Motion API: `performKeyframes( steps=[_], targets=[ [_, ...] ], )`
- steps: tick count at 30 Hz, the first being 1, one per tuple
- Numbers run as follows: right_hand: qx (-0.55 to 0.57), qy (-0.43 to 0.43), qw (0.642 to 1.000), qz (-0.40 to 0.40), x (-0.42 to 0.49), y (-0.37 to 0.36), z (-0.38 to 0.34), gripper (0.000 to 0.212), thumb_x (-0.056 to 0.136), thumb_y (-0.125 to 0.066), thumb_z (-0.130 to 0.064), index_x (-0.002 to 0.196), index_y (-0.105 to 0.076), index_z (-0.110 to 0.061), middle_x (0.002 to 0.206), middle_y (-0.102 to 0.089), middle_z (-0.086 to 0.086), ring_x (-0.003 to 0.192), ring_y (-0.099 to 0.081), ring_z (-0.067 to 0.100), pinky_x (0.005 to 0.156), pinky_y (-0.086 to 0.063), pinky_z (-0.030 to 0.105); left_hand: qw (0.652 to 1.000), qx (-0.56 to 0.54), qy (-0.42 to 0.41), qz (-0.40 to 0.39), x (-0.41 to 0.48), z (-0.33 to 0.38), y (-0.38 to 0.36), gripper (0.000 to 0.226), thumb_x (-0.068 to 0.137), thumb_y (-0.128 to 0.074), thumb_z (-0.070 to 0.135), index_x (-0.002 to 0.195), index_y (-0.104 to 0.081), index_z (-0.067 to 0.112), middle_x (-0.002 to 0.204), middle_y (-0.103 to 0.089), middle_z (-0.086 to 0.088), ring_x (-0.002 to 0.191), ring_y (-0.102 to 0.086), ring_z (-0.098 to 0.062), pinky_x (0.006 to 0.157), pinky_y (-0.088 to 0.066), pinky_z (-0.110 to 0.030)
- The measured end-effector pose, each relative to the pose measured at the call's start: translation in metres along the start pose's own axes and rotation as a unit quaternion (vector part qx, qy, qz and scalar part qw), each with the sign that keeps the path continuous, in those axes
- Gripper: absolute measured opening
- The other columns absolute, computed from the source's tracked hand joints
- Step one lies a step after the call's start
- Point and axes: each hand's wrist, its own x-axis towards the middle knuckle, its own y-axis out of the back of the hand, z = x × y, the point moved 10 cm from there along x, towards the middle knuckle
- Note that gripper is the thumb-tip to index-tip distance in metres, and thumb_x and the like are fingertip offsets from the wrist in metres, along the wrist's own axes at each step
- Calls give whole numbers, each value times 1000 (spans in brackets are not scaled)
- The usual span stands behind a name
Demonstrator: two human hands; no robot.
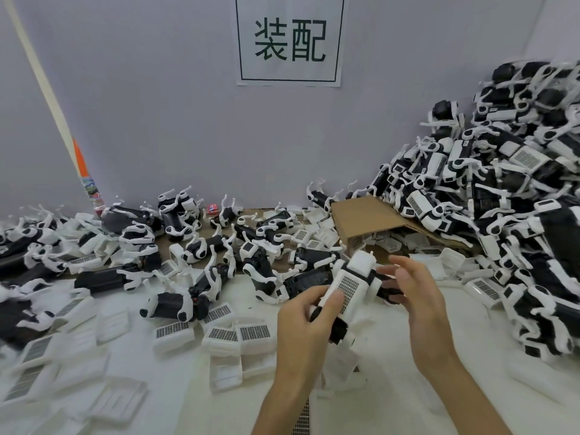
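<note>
My left hand [303, 321] grips a black-and-white toy robot dog [348, 287], thumb pressed on the white back cover with its dark grid patch. The toy is tilted, its far end pointing up and away from me. My right hand [417, 296] is beside the toy's right side, fingers fairly straight and spread, fingertips close to or touching its black body. The lower black part of the toy is partly hidden by my left hand.
A tall heap of assembled toy dogs [502, 189] fills the right side, over a tipped cardboard box [370, 218]. More toy dogs [201, 252] lie scattered across the middle and left. Several loose white covers [238, 335] lie on the white surface near me. A paper sign [288, 39] hangs on the wall.
</note>
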Motion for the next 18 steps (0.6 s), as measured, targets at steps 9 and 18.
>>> performKeyframes(
  steps=[9,18],
  targets=[
    [-21,-89,987,-133,-10,-29,7,19,93,-64,-30,104,-76,-21,101,-72,4,96,-69,25,67,-52,27,999,-37,36,18,1,-8,6,27,80,-61,34,80,-72,10,78,-74,-5,74,-72,-13,54,-49,-20],
    [65,-185,951,-240,-25,-47,13,37,85,-58,-32,115,-71,-13,99,-70,15,65,-54,19,51,-45,28,985,-104,96,101,5,-27,27,53,99,-42,46,73,-74,13,77,-73,-12,70,-69,-22,58,-53,-30]
  ],
)
